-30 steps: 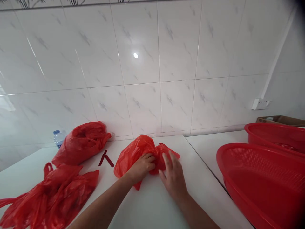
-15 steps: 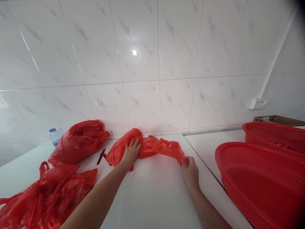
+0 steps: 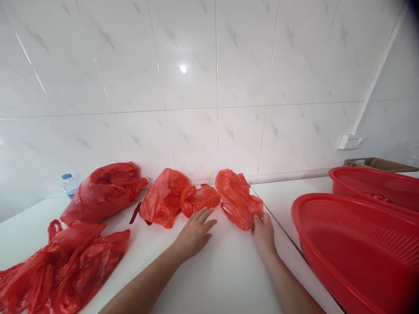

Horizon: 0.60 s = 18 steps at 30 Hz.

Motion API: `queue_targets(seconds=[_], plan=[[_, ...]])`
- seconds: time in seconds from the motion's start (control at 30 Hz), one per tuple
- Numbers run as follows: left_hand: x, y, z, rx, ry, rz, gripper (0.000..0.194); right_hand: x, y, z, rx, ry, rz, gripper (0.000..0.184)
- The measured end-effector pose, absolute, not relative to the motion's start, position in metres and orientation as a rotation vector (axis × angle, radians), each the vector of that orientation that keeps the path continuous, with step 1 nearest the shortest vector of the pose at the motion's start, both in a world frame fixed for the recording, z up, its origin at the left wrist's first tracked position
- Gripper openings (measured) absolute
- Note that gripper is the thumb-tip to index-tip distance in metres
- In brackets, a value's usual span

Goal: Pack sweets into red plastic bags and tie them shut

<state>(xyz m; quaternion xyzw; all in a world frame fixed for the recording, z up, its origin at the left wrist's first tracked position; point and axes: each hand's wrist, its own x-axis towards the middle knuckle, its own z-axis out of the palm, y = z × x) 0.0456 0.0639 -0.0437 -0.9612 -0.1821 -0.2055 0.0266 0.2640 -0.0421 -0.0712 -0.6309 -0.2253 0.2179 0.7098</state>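
Far left, near edge of counter (image 3: 216, 279): a heap of red plastic bags (image 3: 83, 257), loops and folds showing. Behind it, by the tiled wall (image 3: 242, 65), a blue-capped clear bottle (image 3: 69, 186), partly hidden by a bulging red bag (image 3: 98, 194) lying on its side. Next, a dark red strip (image 3: 135, 213), just beside a puffed red bag (image 3: 165, 198). A crumpled red bunch (image 3: 200, 198) adjoins this on its right; whether they are one piece, cannot tell. Left hand (image 3: 194, 233) in front of the bunch, fingers spread, gripping nothing; contact with plastic unclear. Right of centre, a loose red bag (image 3: 237, 198), apart from the bunch, near the wall; right hand (image 3: 262, 226) pinches its lower right edge. Beyond the counter seam (image 3: 288, 235), front basket (image 3: 343, 218), red, perforated; rear basket (image 3: 347, 186) behind, cardboard box (image 3: 379, 164) further back. White socket (image 3: 352, 141) on wall above.
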Motion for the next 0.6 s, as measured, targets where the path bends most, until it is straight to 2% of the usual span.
queue_targets(seconds=[0.2,0.3,0.4,0.53,0.6], plan=[[0.047,0.080,-0.059,-2.984,-1.043,-0.649,0.045,0.275,-0.047,-0.070,-1.230,-0.510,0.623,0.026],[0.044,0.077,-0.062,-3.000,-1.016,-0.802,0.041,0.280,-0.050,-0.067,-1.172,-0.549,0.746,0.032],[0.042,0.066,-0.065,-3.111,-0.992,-1.024,0.041,0.281,-0.052,-0.065,-1.147,-0.624,0.903,0.030],[0.041,0.058,-0.067,-3.209,-1.154,-1.248,0.048,0.276,-0.057,-0.062,-1.149,-0.717,1.058,0.020],[0.040,0.058,-0.067,-3.276,-1.238,-1.412,0.059,0.271,-0.060,-0.058,-1.154,-0.767,1.117,0.017]])
